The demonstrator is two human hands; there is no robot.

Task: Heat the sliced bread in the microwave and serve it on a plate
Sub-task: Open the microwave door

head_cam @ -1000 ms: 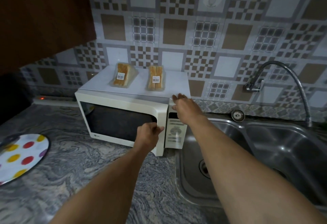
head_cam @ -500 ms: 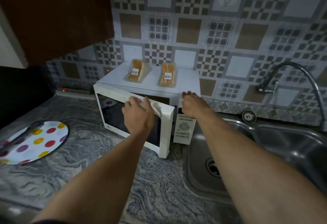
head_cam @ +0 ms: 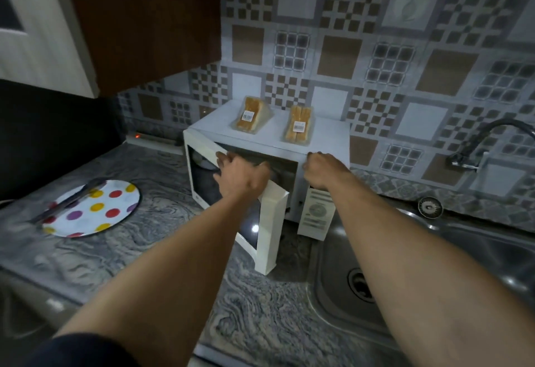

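The microwave (head_cam: 321, 142) stands with its door (head_cam: 272, 222) swung partly out. The cavity behind the door is dark, and what it holds cannot be made out. On the microwave's top, just beyond both hands, lie two clear packs of sliced bread, each with a white label. The left pack (head_cam: 251, 116) is past the left hand's fingers, and the right pack (head_cam: 298, 125) lies between the two hands and further back. Well to the left of the left hand, a polka-dot plate (head_cam: 115, 207) sits on the marbled counter (head_cam: 162, 251) with a pair of metal tongs (head_cam: 68, 201) laid across its far side. A steel sink (head_cam: 451, 253) lies below the right forearm, with its drain showing.

The left hand (head_cam: 240, 177) grasps the door, its fingers curled over the door's top edge and its knuckles toward the camera. The right hand (head_cam: 324, 171) holds the microwave's top front corner with bent fingers hooked onto the edge, directly above the control panel (head_cam: 316, 216). The hands are apart, with the open gap of the cavity between them.
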